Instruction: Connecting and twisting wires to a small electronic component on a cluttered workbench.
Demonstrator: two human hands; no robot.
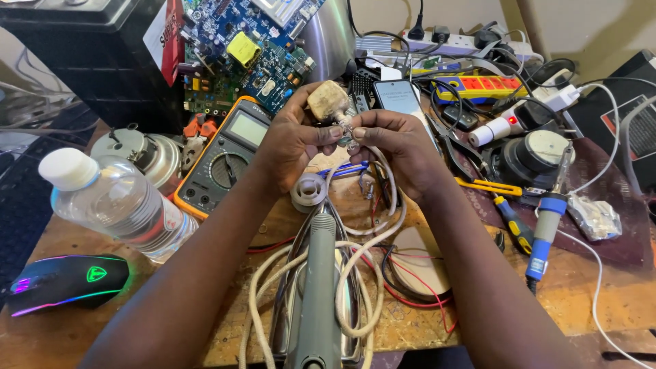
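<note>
The cream plug [328, 100] is held closed in the left hand [290, 140] while its cord end [348, 137], just beside that grip, is pinched by the right hand [400, 147]; wiring appears in hand, and steady fingertip control is judged necessary.

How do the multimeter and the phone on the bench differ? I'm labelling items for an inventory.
The multimeter is thick, dark with an orange rim, with a grey display and rotary dial; the phone is a thin slab, all screen. The multimeter lies by the left hand, the phone beyond the right hand. Both lie face up among cables.
</note>
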